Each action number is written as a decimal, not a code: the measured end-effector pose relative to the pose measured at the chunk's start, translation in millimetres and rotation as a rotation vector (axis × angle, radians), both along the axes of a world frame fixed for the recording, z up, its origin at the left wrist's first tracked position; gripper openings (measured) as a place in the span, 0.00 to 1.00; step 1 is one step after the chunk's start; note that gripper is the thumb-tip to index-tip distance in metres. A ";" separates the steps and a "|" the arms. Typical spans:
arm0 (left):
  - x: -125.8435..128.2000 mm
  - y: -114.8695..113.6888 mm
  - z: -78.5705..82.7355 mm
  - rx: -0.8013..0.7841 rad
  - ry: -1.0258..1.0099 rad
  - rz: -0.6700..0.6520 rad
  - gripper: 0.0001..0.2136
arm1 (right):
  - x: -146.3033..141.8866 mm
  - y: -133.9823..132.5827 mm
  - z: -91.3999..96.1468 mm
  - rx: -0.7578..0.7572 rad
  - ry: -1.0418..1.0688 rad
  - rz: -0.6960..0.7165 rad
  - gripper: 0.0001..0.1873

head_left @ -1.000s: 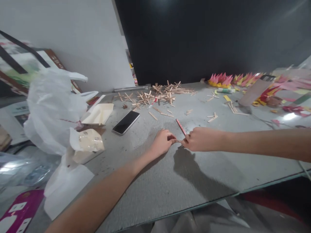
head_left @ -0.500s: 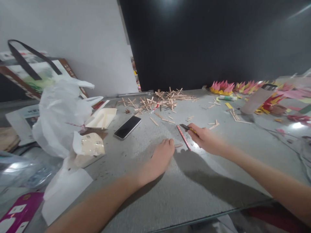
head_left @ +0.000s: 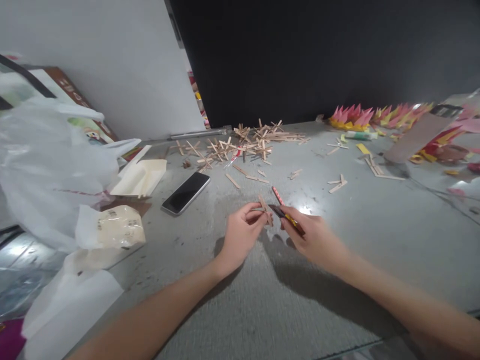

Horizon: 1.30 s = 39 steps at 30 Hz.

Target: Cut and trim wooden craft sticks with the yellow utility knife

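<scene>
My left hand (head_left: 240, 231) is raised a little above the grey table (head_left: 337, 240), its fingers pinched on a short wooden stick (head_left: 265, 207). My right hand (head_left: 309, 235) sits just to the right of it, closed on a small black and yellow tool (head_left: 287, 217) whose dark tip points at the stick. A red striped pencil (head_left: 277, 194) lies on the table right behind both hands.
A black phone (head_left: 185, 192) lies left of my hands. A pile of wooden stick crosses (head_left: 243, 145) sits at the back, with loose sticks (head_left: 337, 184) scattered around. Pink and yellow paper flowers (head_left: 350, 117) line the back right. White plastic bags (head_left: 52, 170) and an open box (head_left: 140, 176) fill the left.
My left hand lifted off the table with the stick pinched in it. My right hand let the pencil rest on the table and brought the black and yellow tool to the stick.
</scene>
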State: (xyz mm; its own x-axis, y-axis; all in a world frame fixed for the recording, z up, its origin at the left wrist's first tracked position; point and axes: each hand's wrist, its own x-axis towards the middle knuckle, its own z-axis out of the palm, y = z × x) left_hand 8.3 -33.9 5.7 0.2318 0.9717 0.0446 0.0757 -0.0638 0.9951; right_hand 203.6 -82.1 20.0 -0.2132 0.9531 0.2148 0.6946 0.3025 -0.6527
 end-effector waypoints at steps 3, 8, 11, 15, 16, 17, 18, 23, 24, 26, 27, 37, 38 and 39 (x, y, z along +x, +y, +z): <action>-0.3 -2.0 0.9 -0.028 0.021 0.001 0.12 | 0.7 -1.3 0.7 0.042 -0.065 0.007 0.20; 0.4 -4.0 1.7 -0.012 0.029 0.002 0.11 | 2.0 -1.9 0.8 0.040 -0.091 0.043 0.20; 0.7 -4.3 1.8 -0.002 0.039 0.003 0.10 | 2.6 -1.8 0.4 0.025 -0.103 0.047 0.19; 1.0 -4.9 1.3 0.013 0.040 -0.004 0.10 | 2.5 -2.0 0.9 0.023 -0.110 0.047 0.20; 1.2 -5.3 1.3 0.020 0.044 -0.006 0.09 | 2.1 -2.3 1.0 0.020 -0.113 0.048 0.20; 1.3 -5.9 1.4 0.031 0.052 -0.006 0.09 | 1.5 -2.7 1.1 0.016 -0.113 0.046 0.20; 1.4 -6.4 1.5 0.045 0.063 -0.003 0.09 | 0.8 -3.1 1.0 0.009 -0.112 0.042 0.20; 0.8 -7.2 0.9 0.081 0.114 0.006 0.08 | -0.7 -3.8 -0.1 -0.026 -0.049 0.030 0.19; 0.5 -6.6 0.2 0.073 0.106 0.005 0.09 | -0.1 -3.3 -0.1 -0.033 -0.024 0.036 0.18; 0.1 -4.7 -1.5 0.056 0.081 0.006 0.09 | 2.2 -1.8 0.5 -0.058 0.034 0.054 0.18; -0.1 -3.7 -2.4 0.049 0.067 0.005 0.09 | 3.8 -0.8 0.9 -0.075 0.063 0.066 0.19; -2.2 0.6 -3.0 -0.084 -0.021 -0.092 0.14 | 15.8 8.6 7.4 -0.411 0.365 0.117 0.19; -2.4 0.8 -2.6 -0.086 -0.014 -0.100 0.14 | 15.8 8.7 7.4 -0.466 0.409 0.114 0.20; -2.6 1.0 -2.2 -0.084 -0.008 -0.103 0.14 | 15.7 8.6 7.2 -0.513 0.449 0.111 0.20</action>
